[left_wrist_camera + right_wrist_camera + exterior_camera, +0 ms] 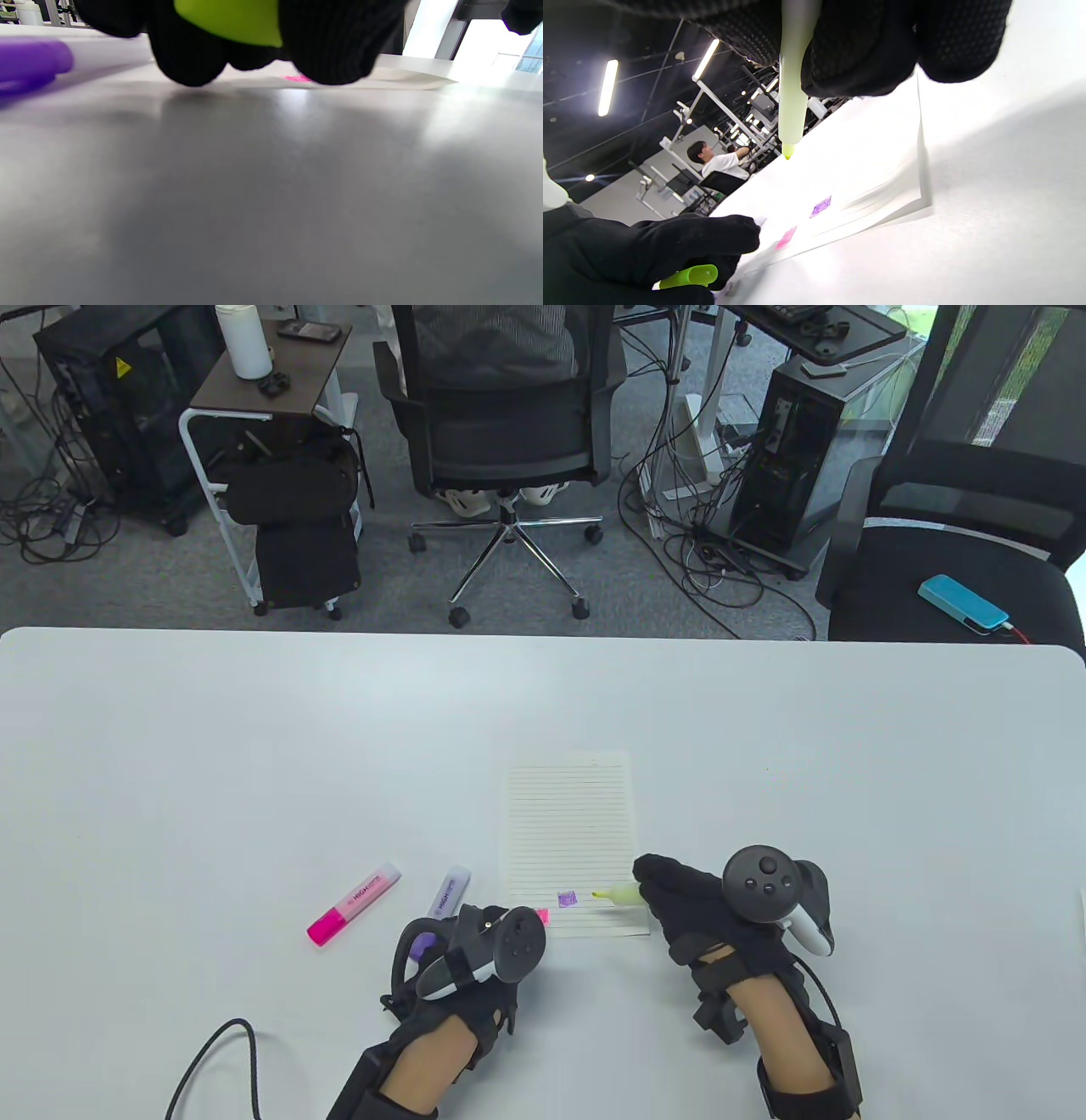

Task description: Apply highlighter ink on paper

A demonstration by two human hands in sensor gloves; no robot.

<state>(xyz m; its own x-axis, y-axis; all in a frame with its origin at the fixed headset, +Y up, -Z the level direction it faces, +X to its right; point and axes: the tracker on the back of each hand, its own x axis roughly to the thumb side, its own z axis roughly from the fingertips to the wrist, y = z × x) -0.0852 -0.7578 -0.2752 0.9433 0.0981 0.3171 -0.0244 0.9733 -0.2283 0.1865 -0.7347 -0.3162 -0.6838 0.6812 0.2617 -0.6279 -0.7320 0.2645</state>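
A lined sheet of paper (570, 831) lies on the white table, with a pink mark (541, 914) and a purple mark (567, 898) near its front edge. My right hand (679, 895) grips an uncapped yellow highlighter (619, 893); its tip (787, 156) hovers just above the paper, right of the purple mark (821, 206). My left hand (475, 937) rests at the paper's front left corner and holds the green-yellow cap (231, 19), which also shows in the right wrist view (689, 276).
A pink highlighter (353, 903) and a purple highlighter (446, 892) lie on the table left of the paper. A black cable (212, 1060) curls at the front left. Office chairs and computer towers stand beyond the table's far edge.
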